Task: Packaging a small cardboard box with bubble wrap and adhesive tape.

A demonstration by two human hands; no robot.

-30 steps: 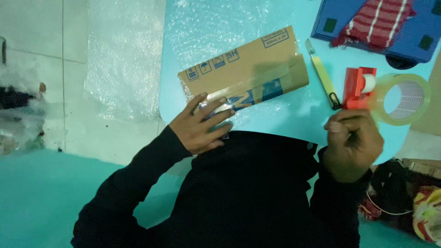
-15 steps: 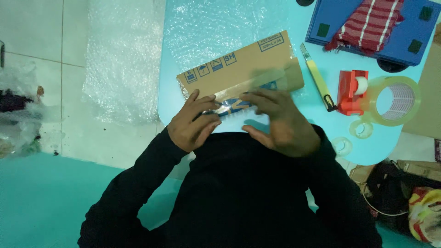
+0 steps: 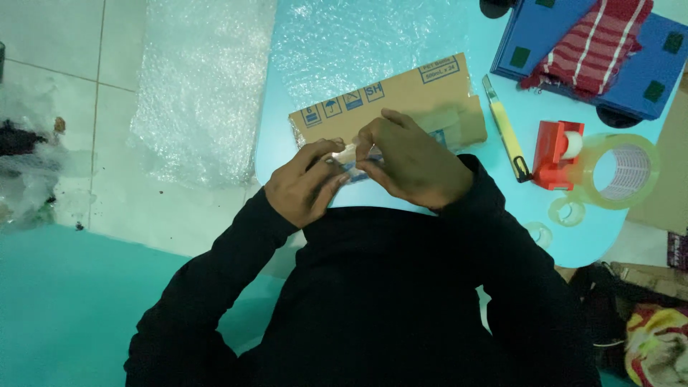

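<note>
A flat brown cardboard piece (image 3: 401,97) with blue printed symbols lies on the light blue table (image 3: 502,193), partly on bubble wrap. My left hand (image 3: 304,186) and my right hand (image 3: 412,161) meet at its near edge. Both pinch a small pale strip (image 3: 347,154), which looks like tape, between their fingertips. The near part of the cardboard is hidden under my hands.
A yellow utility knife (image 3: 505,132), a red tape dispenser (image 3: 553,154) and a large clear tape roll (image 3: 620,172) lie to the right. A blue board with a red striped cloth (image 3: 591,43) sits at far right. Bubble wrap (image 3: 201,86) covers the floor on the left.
My right hand came in from the right side near the tape roll to the cardboard's near edge. Both hands now pinch the pale strip together. The view has shifted slightly.
</note>
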